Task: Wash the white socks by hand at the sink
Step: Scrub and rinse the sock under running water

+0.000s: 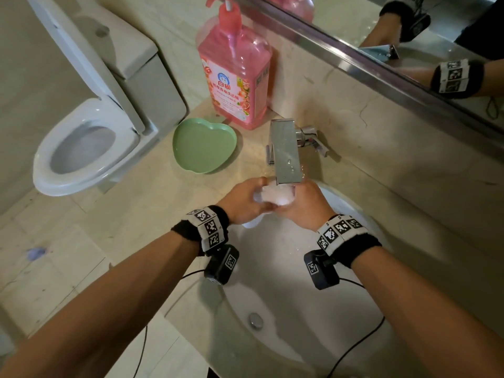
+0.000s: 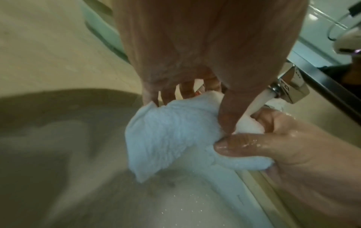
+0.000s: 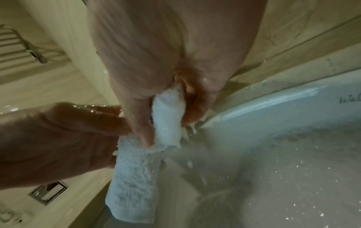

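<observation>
A white sock [image 1: 275, 196] is bunched between both hands right under the chrome faucet spout [image 1: 286, 154], at the back rim of the white sink [image 1: 294, 296]. My left hand [image 1: 245, 200] grips its left part, thumb pressed on top. My right hand [image 1: 302, 205] grips the right part. In the left wrist view the fluffy sock [image 2: 166, 135] hangs from my fingers while a stream of water [image 2: 257, 101] runs onto it. The right wrist view shows the sock [image 3: 136, 169] dangling down over the basin, my thumb [image 3: 140, 123] pinching it. Whether more than one sock is held I cannot tell.
A pink pump bottle of detergent [image 1: 236, 75] stands on the counter behind a green heart-shaped dish [image 1: 203, 145]. The toilet [image 1: 81, 148] is left of the counter. A mirror [image 1: 409, 36] runs along the wall behind the faucet. The sink drain [image 1: 255, 320] lies below my wrists.
</observation>
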Action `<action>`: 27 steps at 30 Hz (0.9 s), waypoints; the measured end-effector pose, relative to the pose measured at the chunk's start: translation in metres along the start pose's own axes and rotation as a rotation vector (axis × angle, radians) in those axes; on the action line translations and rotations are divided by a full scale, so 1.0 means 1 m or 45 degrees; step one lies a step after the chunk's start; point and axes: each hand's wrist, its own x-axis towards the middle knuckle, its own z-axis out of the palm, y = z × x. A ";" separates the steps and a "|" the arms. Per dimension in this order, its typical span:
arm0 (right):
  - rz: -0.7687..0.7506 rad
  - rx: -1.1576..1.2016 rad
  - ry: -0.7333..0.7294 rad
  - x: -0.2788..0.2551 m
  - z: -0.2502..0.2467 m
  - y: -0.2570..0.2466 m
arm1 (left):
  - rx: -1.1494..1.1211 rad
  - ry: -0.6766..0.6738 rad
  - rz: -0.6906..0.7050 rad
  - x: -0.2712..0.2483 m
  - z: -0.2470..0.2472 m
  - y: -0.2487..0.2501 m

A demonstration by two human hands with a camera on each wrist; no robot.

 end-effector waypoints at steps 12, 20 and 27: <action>0.228 0.637 -0.141 -0.019 -0.011 0.010 | -0.520 0.265 -0.154 -0.006 0.006 0.010; 0.323 0.898 -0.036 -0.031 -0.012 0.027 | -0.086 0.108 -0.091 -0.002 0.007 0.010; 0.367 0.983 -0.096 -0.033 -0.004 0.031 | -0.130 0.144 -0.030 0.000 0.009 0.006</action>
